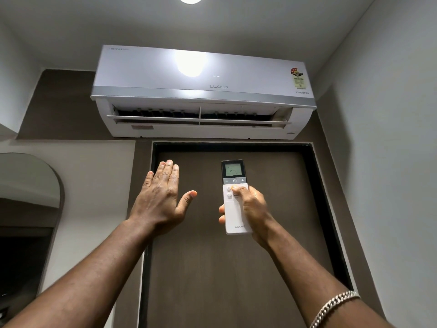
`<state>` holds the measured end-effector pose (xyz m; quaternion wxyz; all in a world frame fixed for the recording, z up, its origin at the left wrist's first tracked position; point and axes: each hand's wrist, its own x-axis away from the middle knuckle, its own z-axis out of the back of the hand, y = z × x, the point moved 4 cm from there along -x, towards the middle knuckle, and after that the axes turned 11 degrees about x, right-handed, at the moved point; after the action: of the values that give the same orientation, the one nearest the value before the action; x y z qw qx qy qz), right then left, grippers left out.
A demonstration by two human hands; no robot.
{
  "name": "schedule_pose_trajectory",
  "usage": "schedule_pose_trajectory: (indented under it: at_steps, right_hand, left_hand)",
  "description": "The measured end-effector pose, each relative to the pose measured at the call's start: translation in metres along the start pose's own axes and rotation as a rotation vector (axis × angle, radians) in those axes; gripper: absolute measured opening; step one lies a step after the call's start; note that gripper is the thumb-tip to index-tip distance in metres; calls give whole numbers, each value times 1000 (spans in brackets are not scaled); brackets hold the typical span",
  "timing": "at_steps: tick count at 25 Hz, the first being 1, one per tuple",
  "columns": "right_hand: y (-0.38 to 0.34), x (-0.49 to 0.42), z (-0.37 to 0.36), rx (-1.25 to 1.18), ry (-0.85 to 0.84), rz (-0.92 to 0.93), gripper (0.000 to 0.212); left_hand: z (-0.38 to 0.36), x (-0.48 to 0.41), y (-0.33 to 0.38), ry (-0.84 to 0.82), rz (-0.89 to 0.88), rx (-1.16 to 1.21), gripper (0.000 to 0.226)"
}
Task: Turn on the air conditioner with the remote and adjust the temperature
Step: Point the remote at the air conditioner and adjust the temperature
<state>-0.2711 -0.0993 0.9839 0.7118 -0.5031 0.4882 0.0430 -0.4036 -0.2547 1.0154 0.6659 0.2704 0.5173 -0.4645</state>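
One hand only, the right hand [250,204], is closed around the lower half of the remote [235,197], thumb on its buttons, below the air conditioner [203,91]. The remote looks light, rigid and smooth, so this low hold suits it. The left hand [160,197] is spread flat and holds nothing.

White wall-mounted Lloyd air conditioner [203,91], louvre open, above a brown door; upright white rectangular remote [235,197] below displays 24.
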Motion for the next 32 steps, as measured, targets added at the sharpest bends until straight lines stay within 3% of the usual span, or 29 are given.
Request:
schedule_pose_trajectory:
  at_steps: [17,25,32]
  right_hand:
    - [-10,10,-1,-32,-31,-48,32]
    - [-10,9,2,42,19,-37,19]
    - [-3,5,-2,-6,-65,-212,19]
  left_hand:
    - [7,-1,6,-5,-11,-6,87]
    - [9,-2,8,-6,-13,-6,88]
    - [12,-3,9,-9,-14,-10,87]
